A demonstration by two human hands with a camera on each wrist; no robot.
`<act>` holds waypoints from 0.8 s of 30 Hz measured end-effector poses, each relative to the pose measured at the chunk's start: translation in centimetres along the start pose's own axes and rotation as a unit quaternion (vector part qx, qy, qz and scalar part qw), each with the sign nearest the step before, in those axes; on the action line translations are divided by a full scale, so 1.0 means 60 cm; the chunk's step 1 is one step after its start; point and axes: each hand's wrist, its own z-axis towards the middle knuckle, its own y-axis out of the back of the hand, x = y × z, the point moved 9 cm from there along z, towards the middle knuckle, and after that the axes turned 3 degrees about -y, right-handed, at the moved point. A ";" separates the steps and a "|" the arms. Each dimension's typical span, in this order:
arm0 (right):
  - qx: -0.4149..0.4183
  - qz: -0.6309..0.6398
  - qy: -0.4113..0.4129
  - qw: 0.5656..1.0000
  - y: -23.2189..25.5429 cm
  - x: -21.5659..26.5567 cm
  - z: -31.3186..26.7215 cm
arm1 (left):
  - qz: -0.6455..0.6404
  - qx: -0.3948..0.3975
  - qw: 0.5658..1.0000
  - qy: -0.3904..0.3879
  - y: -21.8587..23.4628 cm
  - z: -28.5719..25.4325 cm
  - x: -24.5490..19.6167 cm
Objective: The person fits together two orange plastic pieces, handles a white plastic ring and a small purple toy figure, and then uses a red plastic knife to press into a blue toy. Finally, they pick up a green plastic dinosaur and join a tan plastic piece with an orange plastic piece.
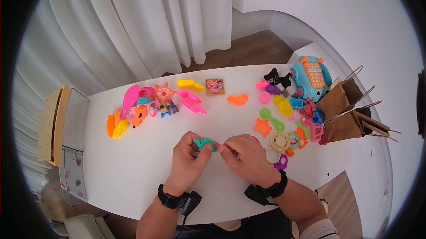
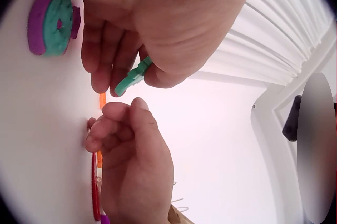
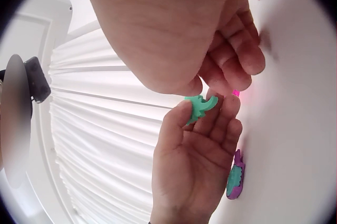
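Note:
My left hand (image 1: pixel 188 159) pinches a small green shape (image 1: pixel 205 143) between thumb and fingers above the table. The shape has a jagged edge and a curved end, plain in the right wrist view. My right hand (image 1: pixel 249 157) is close beside it, loosely bent fingers and thumb tip right by the shape's end. In the left wrist view, a gap shows between that thumb and index finger. On the table below the left hand lies a purple mould (image 2: pixel 36 26) with green filling (image 2: pixel 57 21); in the head view my left hand hides most of it.
Colourful toys crowd the table's right side, among them an orange star (image 1: pixel 262 127) and a toy phone (image 1: pixel 313 79). Brown paper bags (image 1: pixel 344 115) stand behind them. A pink paddle (image 1: pixel 130 101) and other toys sit at left. A red thing (image 2: pixel 95 190) lies beside my right hand.

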 end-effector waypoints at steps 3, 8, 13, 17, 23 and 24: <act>0.012 -0.023 -0.023 0.999 -0.003 -0.005 0.000 | 0.034 -0.023 0.999 0.011 0.012 -0.002 -0.004; -0.049 0.099 -0.054 0.992 0.013 0.001 -0.001 | 0.106 -0.036 0.994 0.017 0.016 -0.004 -0.004; 0.027 -0.018 0.127 0.991 -0.025 0.011 -0.014 | 0.086 -0.054 0.986 -0.132 0.016 0.006 -0.032; -0.013 0.071 -0.031 0.997 0.008 0.002 -0.004 | 0.046 -0.047 0.991 -0.116 0.012 0.002 -0.026; -0.023 0.114 -0.039 0.992 0.008 0.008 -0.003 | 0.103 -0.037 0.992 0.063 0.014 -0.007 -0.002; -0.023 0.114 -0.039 0.992 0.005 0.001 -0.004 | 0.123 -0.038 0.991 0.042 0.016 -0.006 -0.005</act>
